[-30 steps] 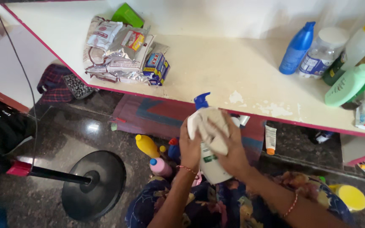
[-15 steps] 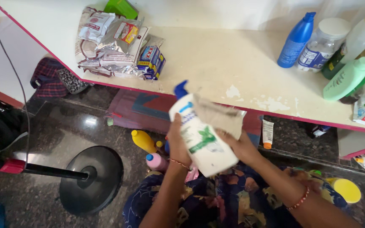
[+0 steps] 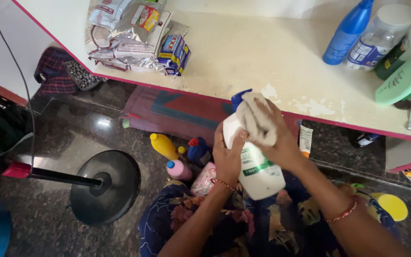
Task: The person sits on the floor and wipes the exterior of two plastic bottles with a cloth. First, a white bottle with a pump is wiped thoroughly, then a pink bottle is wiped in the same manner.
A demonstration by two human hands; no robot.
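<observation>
Head view looks down on a person holding a white pump bottle (image 3: 255,166) with a blue pump head, upright and slightly tilted, in the air just in front of the pink-edged front rim of a cream shelf (image 3: 243,57). Left hand (image 3: 228,154) is closed around the bottle's side, thumb up along the front near the shoulder. Right hand (image 3: 281,143) presses a bunched beige cloth (image 3: 255,119) against the bottle's upper part, just under the pump, its grip closed on the cloth.

To wipe well, the left hand should, by the look of it, hold low and firm so the bottle cannot twist, while the cloth goes around the neck and shoulder, where grime tends to gather; turning the bottle rather than the cloth would likely reach the back. Pressing on the pump head risks squirting the contents.

On the shelf's back right corner stand a blue bottle (image 3: 348,33) and a clear jar (image 3: 379,35); foil packets (image 3: 124,33) lie at its left end. On the floor below stand a yellow bottle (image 3: 163,146) and a pink bottle (image 3: 179,170).
</observation>
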